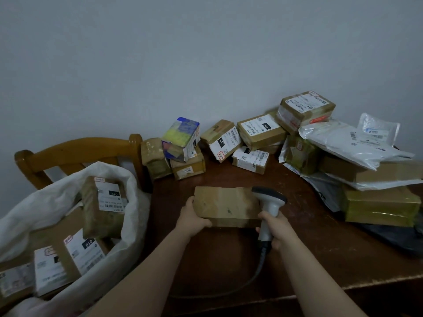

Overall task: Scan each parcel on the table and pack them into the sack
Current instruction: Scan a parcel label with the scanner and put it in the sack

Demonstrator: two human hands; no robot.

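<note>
Wall: one plain pale wall point(206, 53) is filling the upper half of the frame.
Table: one dark brown wooden table point(217, 255), its top scuffed, is running from the centre to the right edge, with its front edge showing at lower right.
Sack: one white sack point(45, 202) is gaping open at lower left, just beside the table's left end. At least four labelled boxes point(84, 250) are lying inside it, and one is standing on end.
Right heap: one mixed heap point(380, 207) of taped boxes and mailer bags is sprawling at the right of the frame. Two white mailers point(343, 143) are lying on top. I cannot tell the full count.
Chair: one wooden chair point(75, 149) is standing behind the sack, left of centre, with only its curved back showing.
Back row: seven boxes are sitting near the wall, above centre. Three are clustering at the left, with a blue-and-yellow box point(180, 138) perching on top.
Held parcel: one plain brown parcel point(226, 205) is sitting at centre frame, over the table. I cannot tell whether it is resting on the top.
Scanner: one grey-and-white scanner point(270, 202) is overlapping the parcel's right end, and its dark cable point(251, 279) is trailing toward the lower centre.
Hands: two bare hands are working apart, with the parcel between them. The left hand point(192, 219) is gripping the parcel's left end, and the right hand point(273, 227) is wrapping round the scanner's handle.
</note>
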